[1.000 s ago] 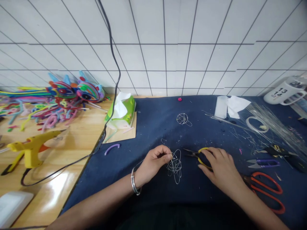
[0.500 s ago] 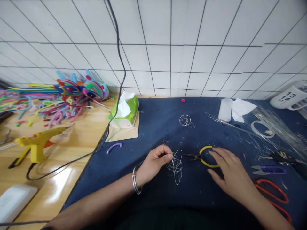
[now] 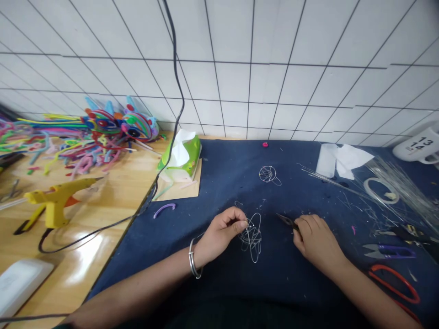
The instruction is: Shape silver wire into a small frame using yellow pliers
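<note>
Between thumb and fingertips, my left hand (image 3: 224, 233) pinches a tangled bundle of thin silver wire (image 3: 252, 236), whose loops hang out to the right over the dark blue cloth. My right hand (image 3: 315, 237) is closed around the handles of the pliers (image 3: 287, 220). Their dark jaws point left toward the wire bundle, apart from it; my fingers hide most of the yellow handles. Farther back on the cloth lies a small round wire shape (image 3: 267, 173) with a loose loop at its right.
A yellow glue gun (image 3: 56, 198), colourful pipe cleaners and a tissue pack (image 3: 185, 155) are on the left. To the right lie purple snips (image 3: 389, 251), red-handled scissors (image 3: 394, 281), straight wires (image 3: 408, 192) and a white mug (image 3: 418, 145). A black cable (image 3: 176, 68) hangs down.
My right hand has closed around the pliers' handles, and the pliers have turned and shifted slightly right. My left hand still pinches the wire bundle. The view has shifted a little.
</note>
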Tool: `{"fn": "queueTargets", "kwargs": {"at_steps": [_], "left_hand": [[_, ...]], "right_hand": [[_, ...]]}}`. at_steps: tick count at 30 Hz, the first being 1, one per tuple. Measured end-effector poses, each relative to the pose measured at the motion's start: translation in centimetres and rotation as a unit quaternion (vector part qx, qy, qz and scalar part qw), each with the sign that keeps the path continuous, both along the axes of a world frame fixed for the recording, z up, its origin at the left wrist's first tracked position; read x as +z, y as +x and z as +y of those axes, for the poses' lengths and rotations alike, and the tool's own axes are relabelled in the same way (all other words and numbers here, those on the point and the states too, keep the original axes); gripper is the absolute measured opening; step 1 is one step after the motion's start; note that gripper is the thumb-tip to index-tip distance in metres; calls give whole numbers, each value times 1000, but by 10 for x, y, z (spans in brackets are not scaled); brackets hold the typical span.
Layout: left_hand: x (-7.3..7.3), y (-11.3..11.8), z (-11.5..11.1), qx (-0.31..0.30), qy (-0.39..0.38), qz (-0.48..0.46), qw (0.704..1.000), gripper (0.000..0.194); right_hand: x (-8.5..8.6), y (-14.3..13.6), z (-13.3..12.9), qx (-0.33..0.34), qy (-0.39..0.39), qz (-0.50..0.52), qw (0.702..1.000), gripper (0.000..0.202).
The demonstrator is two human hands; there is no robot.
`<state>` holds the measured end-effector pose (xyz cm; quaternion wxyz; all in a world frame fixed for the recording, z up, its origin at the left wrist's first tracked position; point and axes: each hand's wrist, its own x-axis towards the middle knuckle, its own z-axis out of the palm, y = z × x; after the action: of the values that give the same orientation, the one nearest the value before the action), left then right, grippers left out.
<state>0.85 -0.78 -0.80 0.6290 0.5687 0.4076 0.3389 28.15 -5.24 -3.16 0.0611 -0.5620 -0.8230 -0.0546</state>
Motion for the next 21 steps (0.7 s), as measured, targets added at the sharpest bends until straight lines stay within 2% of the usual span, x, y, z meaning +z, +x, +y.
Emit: {"fn": "queueTargets", "kwargs": {"at_steps": [4, 8, 10, 12, 16, 21], "left_hand": [[0, -1, 1, -3, 21, 3, 1000, 12], [0, -2, 2, -19, 44, 26, 999, 13], [0, -2, 2, -26, 52, 40, 998, 13], [0, -1, 2, -32, 58, 51, 997, 13], [1, -1, 1, -40, 76, 69, 994, 13], [1, -1, 0, -53, 102, 86, 990, 14]], "right_hand": [[5, 6, -3, -8, -12, 39, 999, 21], [23, 4, -7, -2, -51, 153, 987, 22], [34, -4, -7, 22, -78, 176, 981, 22], [46, -14, -6, 49, -104, 150, 982, 19], [66, -34, 2, 72, -105, 99, 987, 17], [72, -48, 12, 98, -117, 60, 986, 16]]}}
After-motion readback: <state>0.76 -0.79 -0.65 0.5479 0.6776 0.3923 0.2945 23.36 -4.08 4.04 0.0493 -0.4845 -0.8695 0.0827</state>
